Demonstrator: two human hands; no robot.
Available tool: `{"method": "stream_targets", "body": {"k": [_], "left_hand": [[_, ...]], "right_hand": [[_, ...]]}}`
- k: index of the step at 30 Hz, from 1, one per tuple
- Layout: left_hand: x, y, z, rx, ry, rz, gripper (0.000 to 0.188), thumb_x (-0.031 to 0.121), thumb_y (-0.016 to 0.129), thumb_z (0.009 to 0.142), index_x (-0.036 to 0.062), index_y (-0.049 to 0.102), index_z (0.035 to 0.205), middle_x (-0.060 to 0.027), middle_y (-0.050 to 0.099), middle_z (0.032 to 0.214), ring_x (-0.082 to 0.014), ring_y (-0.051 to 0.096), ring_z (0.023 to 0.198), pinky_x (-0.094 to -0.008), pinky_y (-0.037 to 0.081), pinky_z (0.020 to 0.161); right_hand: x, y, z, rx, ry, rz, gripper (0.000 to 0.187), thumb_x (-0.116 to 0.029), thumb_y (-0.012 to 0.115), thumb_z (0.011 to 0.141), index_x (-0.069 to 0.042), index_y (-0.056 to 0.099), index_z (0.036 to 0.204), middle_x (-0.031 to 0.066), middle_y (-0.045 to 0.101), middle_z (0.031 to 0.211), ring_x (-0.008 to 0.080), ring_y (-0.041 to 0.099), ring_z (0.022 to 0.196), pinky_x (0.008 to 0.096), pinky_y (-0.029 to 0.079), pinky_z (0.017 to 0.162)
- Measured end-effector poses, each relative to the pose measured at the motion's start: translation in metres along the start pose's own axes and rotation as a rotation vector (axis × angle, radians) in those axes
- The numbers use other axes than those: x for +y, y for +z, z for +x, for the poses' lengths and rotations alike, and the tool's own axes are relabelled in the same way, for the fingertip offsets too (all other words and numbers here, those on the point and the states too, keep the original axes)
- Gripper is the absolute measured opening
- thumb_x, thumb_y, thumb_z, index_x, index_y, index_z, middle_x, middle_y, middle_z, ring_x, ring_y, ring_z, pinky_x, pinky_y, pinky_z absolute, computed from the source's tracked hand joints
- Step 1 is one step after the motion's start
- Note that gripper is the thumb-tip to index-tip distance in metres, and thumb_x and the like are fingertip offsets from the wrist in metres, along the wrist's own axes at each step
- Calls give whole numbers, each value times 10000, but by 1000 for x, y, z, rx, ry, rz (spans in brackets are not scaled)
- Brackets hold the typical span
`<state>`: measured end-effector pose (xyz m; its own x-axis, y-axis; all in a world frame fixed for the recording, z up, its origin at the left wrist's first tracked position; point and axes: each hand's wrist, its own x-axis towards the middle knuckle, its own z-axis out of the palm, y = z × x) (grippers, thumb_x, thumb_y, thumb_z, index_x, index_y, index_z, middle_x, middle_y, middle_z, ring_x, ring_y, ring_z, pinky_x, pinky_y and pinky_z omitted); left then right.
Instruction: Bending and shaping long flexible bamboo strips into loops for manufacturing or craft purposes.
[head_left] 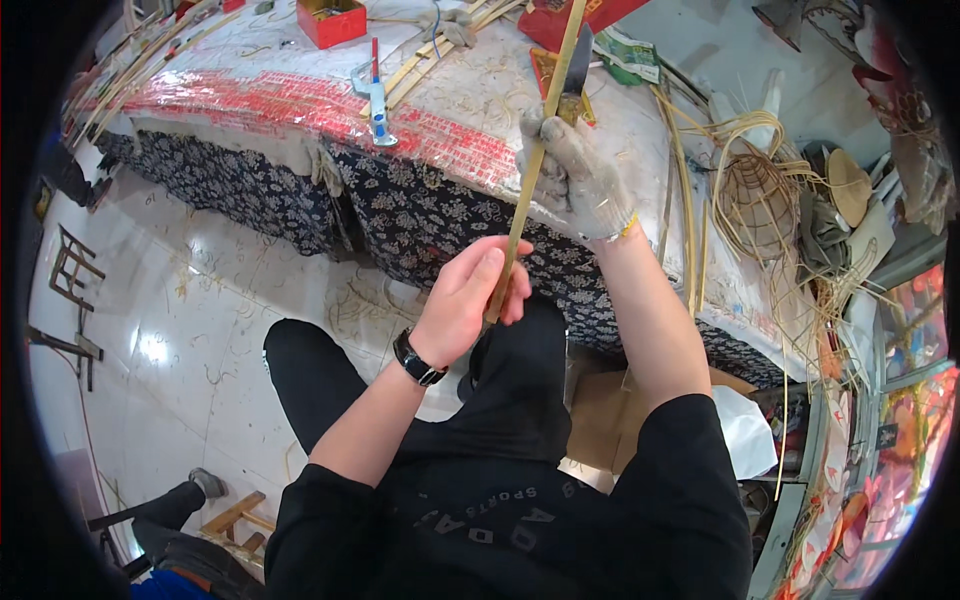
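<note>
A long, narrow bamboo strip (531, 180) slants up from my lap past the table edge. My left hand (470, 290), bare with a black watch at the wrist, is closed round its lower part. Higher up, my right hand (583, 175) wears a greyish-white work glove and presses its thumb to the strip. That same glove is closed on a knife (577, 68), whose dark blade points away from me beside the strip. The gloved fingers hide much of the knife's handle. The strip's upper end runs out of view.
The worktable (480, 100) carries wood shavings, a red box (331, 22), a blue-and-white cutter (378, 105) and a green packet (627, 55). At the right lie a woven frame (755, 195) and coiled strips. Wooden stools (240, 520) and another person's leg (180, 505) are at lower left.
</note>
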<state>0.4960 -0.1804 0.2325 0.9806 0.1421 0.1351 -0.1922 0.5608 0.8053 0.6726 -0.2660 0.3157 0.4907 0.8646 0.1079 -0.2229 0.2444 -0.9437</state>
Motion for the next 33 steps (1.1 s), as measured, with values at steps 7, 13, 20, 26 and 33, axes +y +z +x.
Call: {"method": "stream_targets", "body": {"k": [7,13,20,26,33], "left_hand": [[-6,4,1,31,26,4,208,219,441,1093,45,555,1111,55,451,742,-19,376,585,-192,322,510],[-1,1,-3,114,98,152,193,213,457,1087,49,553,1057,66,446,749,-13,361,602,-192,313,528],[-11,-5,-11,112,147,169,197,216,456,1088,45,545,1049,59,432,732,-25,362,608,-197,311,541],[-28,-16,-26,159,171,274,208,226,452,1089,40,525,1030,35,427,698,-57,357,581,-228,317,530],[-52,-31,-50,114,155,282,228,230,448,1087,39,508,980,13,451,700,-76,390,592,-235,328,539]], "right_hand": [[-13,2,-6,38,-110,-19,317,-368,580,1027,-77,576,1153,-71,367,654,37,319,496,191,260,415],[-18,-34,-12,138,-260,184,307,-339,522,1056,-74,559,1206,-69,345,656,43,301,485,207,256,410],[-38,-15,-23,127,-295,143,301,-330,526,1054,-67,550,1198,-70,345,649,40,309,483,204,254,405],[-43,15,-27,138,-299,70,290,-280,524,1054,-35,544,1208,-66,377,645,37,341,487,204,275,409],[-49,43,-33,85,-241,-8,293,-211,509,1046,7,537,1241,-58,427,633,49,381,478,215,324,423]]}}
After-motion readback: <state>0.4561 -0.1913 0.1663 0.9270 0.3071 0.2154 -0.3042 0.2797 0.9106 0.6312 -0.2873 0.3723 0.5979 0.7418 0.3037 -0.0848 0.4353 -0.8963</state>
